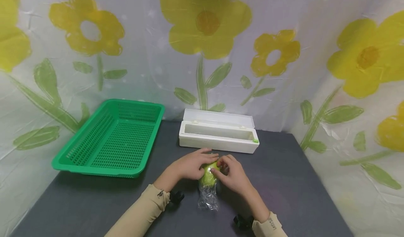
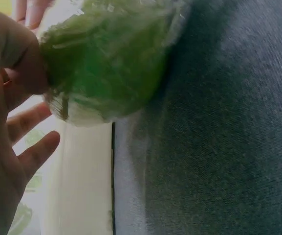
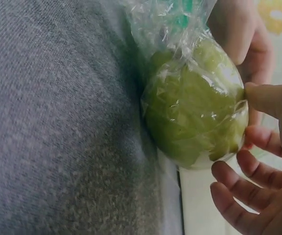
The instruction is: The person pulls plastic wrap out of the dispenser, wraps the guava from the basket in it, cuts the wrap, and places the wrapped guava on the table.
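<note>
A round green fruit (image 1: pixel 207 176), wrapped in clear plastic film, sits on the dark table between both hands. Loose crumpled film (image 1: pixel 208 197) trails from its near side. My left hand (image 1: pixel 188 165) holds the fruit from the left, its thumb against the side and fingers stretched over the far end. From the right, my right hand (image 1: pixel 235 174) has its thumb and curled fingertips on the film at the fruit's side and far end. In the right wrist view the film lies wrinkled and shiny over the fruit (image 3: pixel 194 112).
Behind the hands stands a long white box (image 1: pixel 217 145) with its lid (image 1: pixel 217 117) raised and a small green piece (image 1: pixel 255 141) at its right end. A green slotted basket (image 1: pixel 94 170) is at the left. A flower-printed curtain (image 1: pixel 142 72) hangs behind the table (image 1: pixel 290 181).
</note>
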`<state>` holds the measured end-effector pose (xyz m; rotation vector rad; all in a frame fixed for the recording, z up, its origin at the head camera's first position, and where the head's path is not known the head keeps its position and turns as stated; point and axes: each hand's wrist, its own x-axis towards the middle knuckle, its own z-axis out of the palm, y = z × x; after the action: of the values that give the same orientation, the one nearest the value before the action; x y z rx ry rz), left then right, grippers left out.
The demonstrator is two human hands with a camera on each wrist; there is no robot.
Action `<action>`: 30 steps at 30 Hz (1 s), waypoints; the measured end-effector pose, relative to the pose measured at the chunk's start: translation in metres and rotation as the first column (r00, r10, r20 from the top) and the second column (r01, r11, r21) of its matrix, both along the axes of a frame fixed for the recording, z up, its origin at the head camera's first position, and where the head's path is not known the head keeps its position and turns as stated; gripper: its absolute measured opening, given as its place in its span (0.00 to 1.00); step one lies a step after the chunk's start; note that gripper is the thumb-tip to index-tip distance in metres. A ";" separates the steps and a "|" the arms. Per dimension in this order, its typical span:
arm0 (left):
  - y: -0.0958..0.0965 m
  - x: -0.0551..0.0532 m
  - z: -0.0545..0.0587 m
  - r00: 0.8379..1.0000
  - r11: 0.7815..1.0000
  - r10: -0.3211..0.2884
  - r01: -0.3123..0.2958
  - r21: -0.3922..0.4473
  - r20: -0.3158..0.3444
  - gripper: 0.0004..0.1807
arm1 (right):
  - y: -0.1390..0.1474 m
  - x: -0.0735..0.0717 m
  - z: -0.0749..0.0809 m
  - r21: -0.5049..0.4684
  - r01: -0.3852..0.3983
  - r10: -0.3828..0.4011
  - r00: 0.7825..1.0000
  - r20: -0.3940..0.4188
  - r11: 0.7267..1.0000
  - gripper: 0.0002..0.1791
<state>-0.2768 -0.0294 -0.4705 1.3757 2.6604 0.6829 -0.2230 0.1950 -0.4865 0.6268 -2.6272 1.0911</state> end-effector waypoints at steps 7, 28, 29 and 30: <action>-0.003 0.003 0.003 0.996 0.997 0.070 -0.071 -0.013 -0.059 0.34 | 0.001 0.001 0.008 0.055 0.006 -0.003 0.998 -0.057 0.998 0.07; -0.019 0.029 0.001 0.949 0.959 0.279 -0.283 0.007 0.144 0.49 | -0.011 -0.002 0.009 0.048 0.253 -0.241 0.955 -0.173 0.966 0.12; -0.019 0.031 0.001 0.945 0.956 0.289 -0.294 0.013 0.153 0.49 | -0.011 -0.003 0.008 0.043 0.258 -0.247 0.954 -0.170 0.965 0.13; -0.018 0.032 0.000 0.940 0.952 0.301 -0.307 0.017 0.160 0.49 | -0.011 -0.004 0.007 0.034 0.261 -0.253 0.954 -0.162 0.965 0.14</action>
<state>-0.2444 -0.0478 -0.4701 0.8808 2.7697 0.8391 -0.2266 0.1837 -0.4798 0.3504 -2.5217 0.8584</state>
